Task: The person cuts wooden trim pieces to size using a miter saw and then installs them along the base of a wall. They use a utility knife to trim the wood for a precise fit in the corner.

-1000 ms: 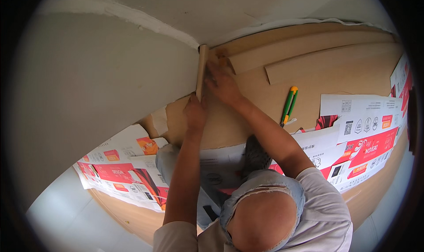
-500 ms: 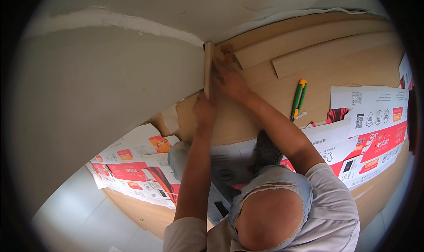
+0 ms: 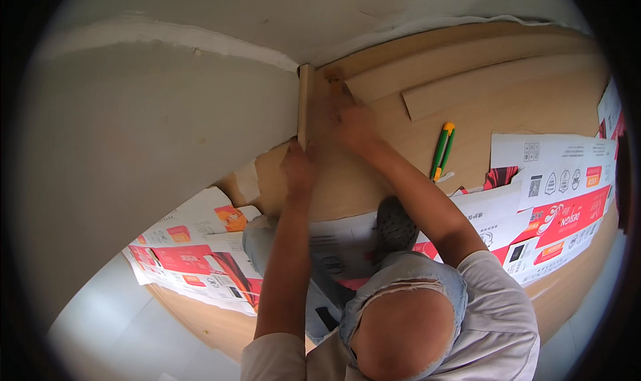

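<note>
A narrow light-brown strip stands on edge along the grey wall's edge, its far end in the corner. My left hand pinches the strip's near end between thumb and fingers. To the right of the strip, my right hand is curled and blurred by motion. An orange and dark object shows at its fingers, too smeared to name. A green and yellow utility knife lies on the brown board, to the right of my right forearm.
Long brown strips lie along the back wall at right. Red and white printed cardboard sheets cover the right side, with more printed sheets at the left. The grey wall panel closes off the left. My knee and shoe are close below.
My right hand has drawn off the strip, toward me and to the right, and closed near the orange object. My left hand stays at the strip's near end. The whole view has shifted slightly.
</note>
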The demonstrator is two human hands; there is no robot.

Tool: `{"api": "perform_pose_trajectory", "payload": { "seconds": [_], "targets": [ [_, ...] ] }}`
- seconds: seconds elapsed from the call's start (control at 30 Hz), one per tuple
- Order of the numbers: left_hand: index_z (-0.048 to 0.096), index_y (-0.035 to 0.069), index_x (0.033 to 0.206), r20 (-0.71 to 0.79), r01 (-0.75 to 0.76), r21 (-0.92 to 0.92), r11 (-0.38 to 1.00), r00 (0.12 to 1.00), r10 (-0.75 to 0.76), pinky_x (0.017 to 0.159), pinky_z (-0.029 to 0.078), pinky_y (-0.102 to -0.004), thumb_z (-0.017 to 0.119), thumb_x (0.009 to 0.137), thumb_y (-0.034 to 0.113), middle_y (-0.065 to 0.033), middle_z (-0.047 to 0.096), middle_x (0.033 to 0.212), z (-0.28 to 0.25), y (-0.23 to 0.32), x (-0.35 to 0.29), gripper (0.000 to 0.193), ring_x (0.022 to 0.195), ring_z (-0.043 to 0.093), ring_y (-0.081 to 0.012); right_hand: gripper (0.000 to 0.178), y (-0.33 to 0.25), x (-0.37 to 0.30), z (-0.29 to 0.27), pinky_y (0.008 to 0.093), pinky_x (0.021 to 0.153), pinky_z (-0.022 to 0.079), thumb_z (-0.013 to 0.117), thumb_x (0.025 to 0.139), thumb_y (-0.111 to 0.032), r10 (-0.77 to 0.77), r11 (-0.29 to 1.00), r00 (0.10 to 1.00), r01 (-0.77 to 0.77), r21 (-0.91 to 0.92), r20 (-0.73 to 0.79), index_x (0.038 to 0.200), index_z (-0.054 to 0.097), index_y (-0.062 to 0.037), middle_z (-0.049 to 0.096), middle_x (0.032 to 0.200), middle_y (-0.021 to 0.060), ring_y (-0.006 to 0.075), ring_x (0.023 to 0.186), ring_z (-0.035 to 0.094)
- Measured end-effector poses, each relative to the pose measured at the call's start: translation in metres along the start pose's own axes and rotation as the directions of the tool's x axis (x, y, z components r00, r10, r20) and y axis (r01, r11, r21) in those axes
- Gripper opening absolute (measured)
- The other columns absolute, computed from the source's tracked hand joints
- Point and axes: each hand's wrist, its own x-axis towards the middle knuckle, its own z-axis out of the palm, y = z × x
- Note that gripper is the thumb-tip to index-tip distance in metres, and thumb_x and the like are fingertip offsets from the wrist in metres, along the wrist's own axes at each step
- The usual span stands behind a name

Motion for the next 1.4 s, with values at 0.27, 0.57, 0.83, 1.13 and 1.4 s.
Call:
{"api": "perform_pose_trajectory", "payload": {
  "seconds": [0.27, 0.57, 0.83, 1.13, 1.4],
  "targets": [
    [0.057, -0.002, 0.114, 0.017, 0.028, 0.002, 1.0, 0.999, -0.028, 0.074, 0.058, -0.0522, 0.063, 0.097, 0.031, -0.0269, 0.07, 0.094, -0.001, 0.006, 0.007, 0.037, 0.085, 0.07, -0.0442, 0.021, 0.021, 0.049, -0.017, 0.048, 0.076, 0.058, 0.065, 0.091, -0.02, -0.375, 0.868, 0.859, 0.193, -0.458, -0.347, 0.108, 0.066, -0.0085, 0.066, 0.105, 0.013, 0.0363, 0.099, 0.063],
    [0.055, -0.003, 0.121, 0.092, 0.075, -0.051, 0.996, 0.993, -0.07, 0.079, 0.056, -0.0542, 0.062, 0.098, 0.031, -0.0291, 0.07, 0.1, -0.001, 0.0, 0.004, 0.042, 0.089, 0.069, -0.0471, 0.034, 0.054, -0.043, -0.05, 0.0459, 0.082, 0.056, 0.065, 0.09, -0.019, -0.172, 0.978, 0.94, 0.129, -0.162, -0.294, 0.123, 0.066, -0.0124, 0.066, 0.113, 0.0137, 0.0372, 0.103, 0.065],
    [0.057, -0.001, 0.108, -0.002, 0.012, -0.032, 0.999, 1.0, -0.012, 0.073, 0.058, -0.0517, 0.065, 0.096, 0.031, -0.0247, 0.07, 0.092, 0.009, -0.008, 0.002, 0.035, 0.082, 0.071, -0.0424, 0.042, 0.202, -0.199, -0.177, 0.0285, 0.073, 0.056, 0.042, 0.094, 0.004, 0.068, 0.997, 0.876, -0.048, 0.053, -0.477, 0.128, 0.065, -0.0034, 0.07, 0.115, 0.0087, 0.0131, 0.081, 0.063],
    [0.058, -0.001, 0.102, 0.007, 0.048, -0.033, 0.998, 0.999, -0.048, 0.075, 0.058, -0.0487, 0.065, 0.096, 0.032, -0.0223, 0.071, 0.09, 0.003, -0.002, 0.003, 0.034, 0.083, 0.071, -0.0399, 0.063, 0.275, -0.25, -0.294, 0.0328, 0.066, 0.054, 0.037, 0.108, -0.055, 0.359, 0.818, 0.426, -0.572, 0.06, -0.83, 0.129, 0.061, -0.0007, 0.071, 0.087, 0.0115, 0.0191, 0.078, 0.07],
    [0.059, 0.001, 0.104, -0.052, 0.006, 0.049, 0.999, 0.999, -0.004, 0.07, 0.058, -0.0491, 0.066, 0.096, 0.034, -0.0191, 0.072, 0.087, 0.01, -0.005, 0.002, 0.035, 0.078, 0.071, -0.0378, 0.035, 0.343, -0.25, -0.232, 0.0456, 0.113, 0.041, 0.046, 0.102, -0.01, 0.011, 0.878, 0.537, -0.409, -0.248, -0.843, 0.129, 0.059, 0.0094, 0.056, 0.14, 0.0281, 0.0418, 0.134, 0.051]
  ]
}}
